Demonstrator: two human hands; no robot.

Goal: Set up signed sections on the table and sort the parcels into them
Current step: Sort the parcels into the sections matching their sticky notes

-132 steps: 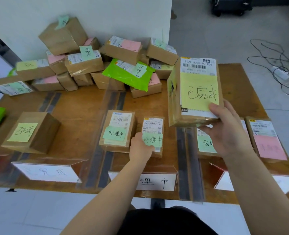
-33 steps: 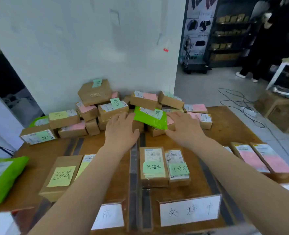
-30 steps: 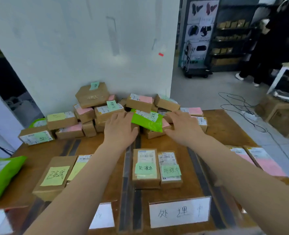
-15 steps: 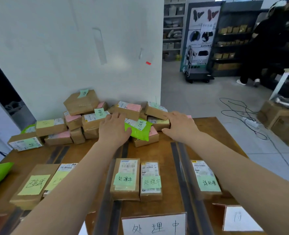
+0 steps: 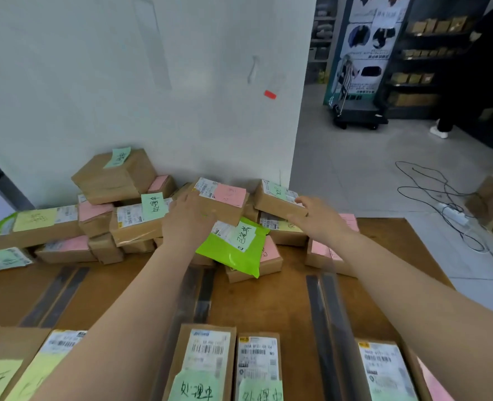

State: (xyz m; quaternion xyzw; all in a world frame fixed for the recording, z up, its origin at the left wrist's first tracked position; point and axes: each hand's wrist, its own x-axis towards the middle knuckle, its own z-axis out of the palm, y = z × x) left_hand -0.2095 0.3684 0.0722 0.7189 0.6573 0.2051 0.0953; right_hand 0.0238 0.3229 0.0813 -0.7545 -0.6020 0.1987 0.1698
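Both hands have reached deeper into the pile since a moment ago. Now the left hand [image 5: 189, 219] lies with fingers laid against the near side of a pink-noted box [image 5: 220, 202], not visibly curled round it. Over to the right, the right hand [image 5: 316, 218] touches the green-noted box [image 5: 277, 198], fingers straight and spread. Both boxes sit high in the heap against the white wall [image 5: 152, 82], above a green mailer bag [image 5: 235, 247]. Nearer me, sorted parcels with green notes [image 5: 203, 363] lie between dark tape strips [image 5: 325, 319] on the wooden table [image 5: 268, 302].
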